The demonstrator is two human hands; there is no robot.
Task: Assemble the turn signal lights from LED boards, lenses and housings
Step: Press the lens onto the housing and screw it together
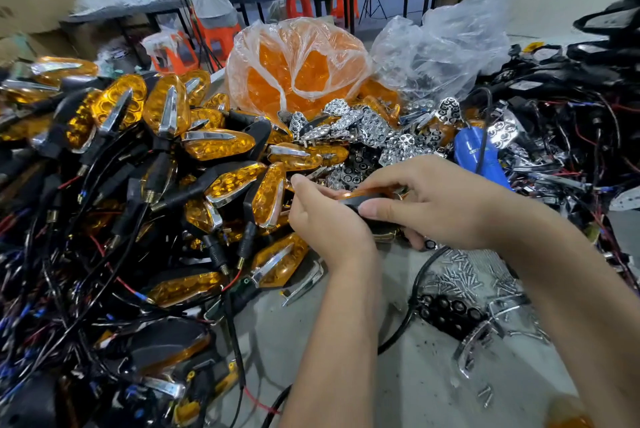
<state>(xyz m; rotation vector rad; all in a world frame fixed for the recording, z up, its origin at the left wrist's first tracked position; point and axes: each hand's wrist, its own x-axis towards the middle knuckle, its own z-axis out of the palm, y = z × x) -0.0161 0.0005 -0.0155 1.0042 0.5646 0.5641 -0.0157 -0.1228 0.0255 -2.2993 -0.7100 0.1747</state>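
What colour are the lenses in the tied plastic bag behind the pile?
Orange, seen through the clear bag of lenses in the head view.

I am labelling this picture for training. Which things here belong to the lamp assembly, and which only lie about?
Belong to the job:
- left hand and right hand, both gripping the turn signal light
- bag of amber lenses
- chrome reflectors
- screws
- finished lights

Just lying about:
- blue object
- orange stools
- empty clear bag
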